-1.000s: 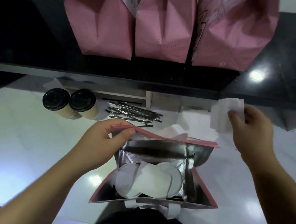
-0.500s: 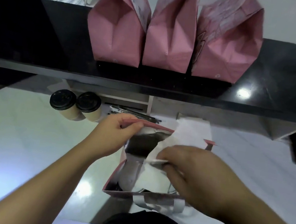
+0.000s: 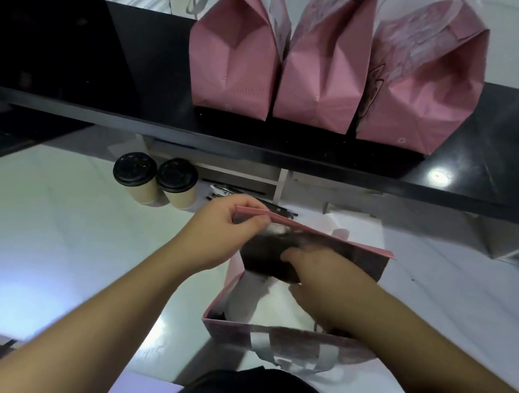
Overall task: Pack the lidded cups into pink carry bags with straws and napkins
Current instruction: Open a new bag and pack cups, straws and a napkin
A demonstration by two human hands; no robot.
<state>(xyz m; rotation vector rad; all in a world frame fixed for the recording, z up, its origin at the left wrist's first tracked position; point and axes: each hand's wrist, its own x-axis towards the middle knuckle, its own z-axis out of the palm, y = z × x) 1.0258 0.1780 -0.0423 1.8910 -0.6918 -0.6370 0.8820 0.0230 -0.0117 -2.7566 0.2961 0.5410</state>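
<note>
Two hands worked at one open pink bag (image 3: pixel 293 344) standing on the white counter (image 3: pixel 44 231), its mouth facing up and its long axis running left to right. The left hand (image 3: pixel 217 230) pinched the far rim. The right hand (image 3: pixel 325 287) reached down inside; I could not tell what its fingers held. Two black-lidded cups (image 3: pixel 156 179) stood upright side by side near the back, straws (image 3: pixel 251 196) lying just beside them. Three closed pink bags (image 3: pixel 330 72) stood in a row on the black shelf (image 3: pixel 101 71).
</note>
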